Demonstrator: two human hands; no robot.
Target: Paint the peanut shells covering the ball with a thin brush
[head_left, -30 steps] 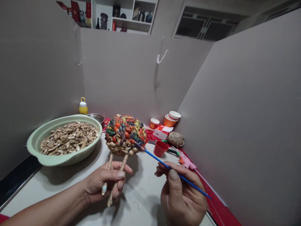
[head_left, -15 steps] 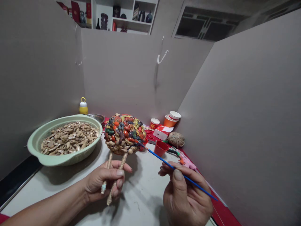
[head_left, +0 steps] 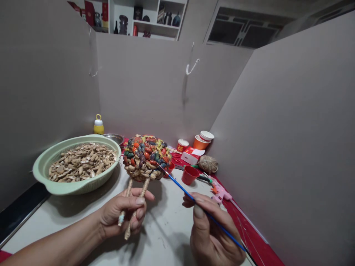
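A: What lies at the centre of the head view?

B: A shell-covered dome (head_left: 146, 158), its nut shells painted red, blue, green and yellow on top and left bare along the lower edge. It stands upright above the desk (head_left: 166, 232) on two twine-wrapped stems (head_left: 145, 186).

A: How is it supported?

B: The left hand (head_left: 122, 216) is closed around both stems, fingers curled over them, with the stem ends showing below the fingers.

A: And the right hand (head_left: 213, 236)?

B: It is closed in a pinch on a blue paintbrush (head_left: 180, 186), thumb on top. The brush slants up and to the left, and its tip touches the dome's lower right edge.

A: What surrounds the work?

B: To the left, a pale green colander (head_left: 77, 186) heaped with unpainted shells rests on the desk, just beside the dome. Behind it stand a yellow bottle (head_left: 98, 125) and a metal bowl (head_left: 113, 137). To the right of the dome, a small red cup (head_left: 190, 174) sits near the brush. Beyond it lie a ball of twine (head_left: 208, 163), a pink glue gun (head_left: 220, 192), a red-and-white box (head_left: 191, 156) and stacked paper cups (head_left: 203, 140). Grey partition panels (head_left: 291, 129) enclose the desk on three sides.
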